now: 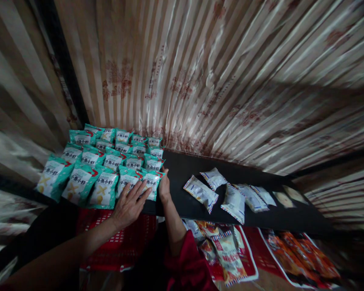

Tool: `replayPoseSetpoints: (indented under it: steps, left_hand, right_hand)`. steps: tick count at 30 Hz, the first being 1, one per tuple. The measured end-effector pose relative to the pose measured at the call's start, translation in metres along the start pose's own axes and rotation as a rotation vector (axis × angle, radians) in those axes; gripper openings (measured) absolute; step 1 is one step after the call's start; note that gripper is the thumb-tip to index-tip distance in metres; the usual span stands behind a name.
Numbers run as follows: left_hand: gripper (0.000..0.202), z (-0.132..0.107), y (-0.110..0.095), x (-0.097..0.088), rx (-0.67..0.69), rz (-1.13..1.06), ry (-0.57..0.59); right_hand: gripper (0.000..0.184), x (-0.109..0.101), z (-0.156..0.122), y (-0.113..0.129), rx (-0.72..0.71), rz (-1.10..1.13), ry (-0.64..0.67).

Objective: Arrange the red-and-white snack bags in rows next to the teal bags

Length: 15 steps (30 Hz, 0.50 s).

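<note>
Several teal snack packets [104,163] lie in neat rows on the left part of a black shelf [185,169]. My left hand [130,204] rests flat with fingers spread on the front-row packet [130,182]. My right hand [164,186] presses against the right edge of the end packet [153,184], fingers together and stretched upward. Nothing is gripped by either hand.
Several silver packets [202,193] lie loose on the shelf's right part. A red perforated basket [121,242] sits below the shelf at left. Orange and red packets [227,250] lie in red trays at lower right. Striped shiny curtain hangs behind.
</note>
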<state>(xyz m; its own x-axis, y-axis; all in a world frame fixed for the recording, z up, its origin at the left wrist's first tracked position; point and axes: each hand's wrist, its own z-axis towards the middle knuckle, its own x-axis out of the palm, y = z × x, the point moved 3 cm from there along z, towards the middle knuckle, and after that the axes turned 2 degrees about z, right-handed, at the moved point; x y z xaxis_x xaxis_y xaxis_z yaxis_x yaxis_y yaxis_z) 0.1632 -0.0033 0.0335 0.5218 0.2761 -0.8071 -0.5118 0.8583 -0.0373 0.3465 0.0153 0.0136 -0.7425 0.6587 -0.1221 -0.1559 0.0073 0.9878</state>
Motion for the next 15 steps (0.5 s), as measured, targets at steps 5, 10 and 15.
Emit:
replayPoseSetpoints:
  steps: [5, 10, 15]
  left_hand:
    - [0.052, 0.0012, -0.0003, -0.0009, 0.013, 0.000, -0.015]
    - [0.053, -0.0003, 0.0016, -0.0007, 0.022, -0.008, -0.022]
    - [0.052, -0.0028, 0.0015, 0.0000, 0.022, -0.004, -0.033]
  right_hand:
    - [0.073, 0.0007, 0.0007, -0.0015, 0.039, 0.005, -0.005]
    - [0.074, 0.0023, 0.0037, 0.0035, 0.022, 0.000, 0.008]
    - [0.071, 0.0009, 0.0062, 0.0032, 0.016, 0.033, 0.010]
